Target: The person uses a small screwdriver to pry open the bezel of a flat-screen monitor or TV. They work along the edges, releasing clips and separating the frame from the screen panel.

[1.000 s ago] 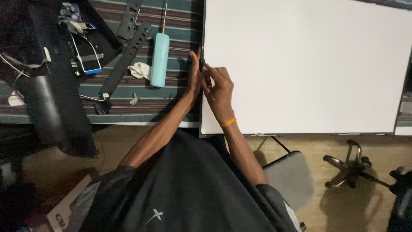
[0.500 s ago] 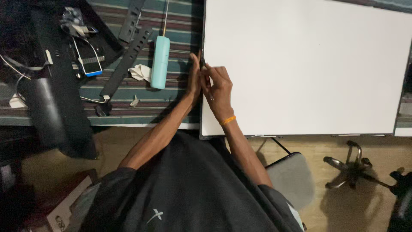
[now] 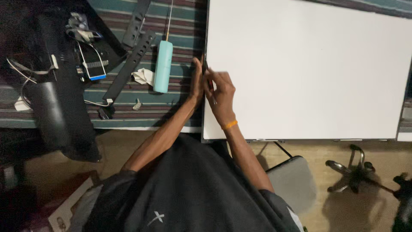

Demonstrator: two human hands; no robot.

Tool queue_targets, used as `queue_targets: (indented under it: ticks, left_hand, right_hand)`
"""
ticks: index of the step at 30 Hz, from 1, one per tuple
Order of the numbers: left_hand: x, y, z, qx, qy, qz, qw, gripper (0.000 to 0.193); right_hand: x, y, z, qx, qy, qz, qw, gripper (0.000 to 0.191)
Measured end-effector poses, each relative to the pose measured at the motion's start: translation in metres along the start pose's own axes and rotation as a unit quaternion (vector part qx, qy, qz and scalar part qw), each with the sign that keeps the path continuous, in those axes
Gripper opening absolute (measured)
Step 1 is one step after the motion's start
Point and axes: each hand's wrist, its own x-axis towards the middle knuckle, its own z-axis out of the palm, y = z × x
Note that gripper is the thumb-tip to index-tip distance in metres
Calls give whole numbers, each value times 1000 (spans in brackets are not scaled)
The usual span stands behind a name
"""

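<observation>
I wear a dark grey short-sleeved shirt [image 3: 193, 189] with a small pale cross-shaped mark [image 3: 155, 218] low on the front. My arms are bare from the sleeves down. A thin orange band [image 3: 230, 125] circles my right wrist. My left hand [image 3: 196, 81] and right hand [image 3: 222, 96] are bare, no gloves.

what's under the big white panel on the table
The white panel lies on a striped cloth, which shows past its left edge and top right corner. Both hands work at that left edge. Whatever lies beneath the panel's middle is covered.
</observation>
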Motion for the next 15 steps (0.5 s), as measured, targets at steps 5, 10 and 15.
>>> queue_targets:
  ticks: [5,10,15]
  left_hand:
    - [-6,2,2,-88,-29,22,995,91]
    - [-5,9,5,-43,-6,-11,999,89]
    - [1,7,4,-46,9,-26,999,81]
  right_hand:
    - [11,1,2,4,4,1,1000,35]
    - [14,1,0,17,-7,26,999,29]
    - [14,3,0,13,-4,4,1000,27]
